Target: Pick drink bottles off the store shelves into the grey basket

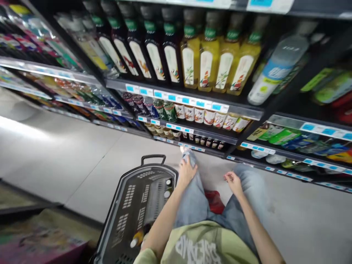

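My left hand (187, 171) lies over the left leg of my jeans (192, 198), its fingers spread and nothing held in it. My right hand (233, 182) hovers by my right knee, fingers loosely curled together, with no object visible in them. A black shopping basket (123, 214) stands on the floor to my left, with a folded handle (153, 157) at its far end. Inside it are a few bottles with white caps, among them an orange-brown bottle (138, 235). My left forearm partly covers the basket's right side.
Shelves of bottles stand ahead: dark bottles (154, 55), yellow bottles (206, 62) and a large clear bottle (277, 66) with a blue label. Lower shelves hold small jars (189, 112). Something red (214, 201) shows between my legs. A display (38, 238) borders the lower left.
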A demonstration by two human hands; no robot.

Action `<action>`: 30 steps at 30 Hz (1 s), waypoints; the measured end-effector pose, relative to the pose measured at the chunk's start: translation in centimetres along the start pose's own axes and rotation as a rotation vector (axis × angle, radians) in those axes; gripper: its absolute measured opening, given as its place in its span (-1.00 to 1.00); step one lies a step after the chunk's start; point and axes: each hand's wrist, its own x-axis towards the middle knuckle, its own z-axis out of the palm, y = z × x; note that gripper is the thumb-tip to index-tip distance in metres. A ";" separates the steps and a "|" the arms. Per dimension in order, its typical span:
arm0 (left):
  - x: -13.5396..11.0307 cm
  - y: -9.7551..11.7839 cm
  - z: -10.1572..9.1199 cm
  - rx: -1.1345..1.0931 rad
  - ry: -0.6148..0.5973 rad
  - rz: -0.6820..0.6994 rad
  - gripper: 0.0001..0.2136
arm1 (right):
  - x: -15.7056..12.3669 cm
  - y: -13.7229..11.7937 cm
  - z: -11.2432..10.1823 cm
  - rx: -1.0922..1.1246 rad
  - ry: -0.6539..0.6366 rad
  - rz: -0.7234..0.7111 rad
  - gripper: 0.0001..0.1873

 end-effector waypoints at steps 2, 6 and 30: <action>0.6 2.6 -0.2 0.112 -0.035 -0.040 -0.34 | 0.1 -0.2 0.1 0.038 0.017 -0.011 -0.30; 1.3 3.8 -0.4 0.203 -0.042 0.052 -0.48 | 0.5 -0.4 0.3 0.085 0.027 -0.030 -0.27; 5.3 0.7 -0.2 0.240 -0.016 0.093 -0.52 | 4.4 -0.9 2.3 0.200 -0.015 -0.073 -0.33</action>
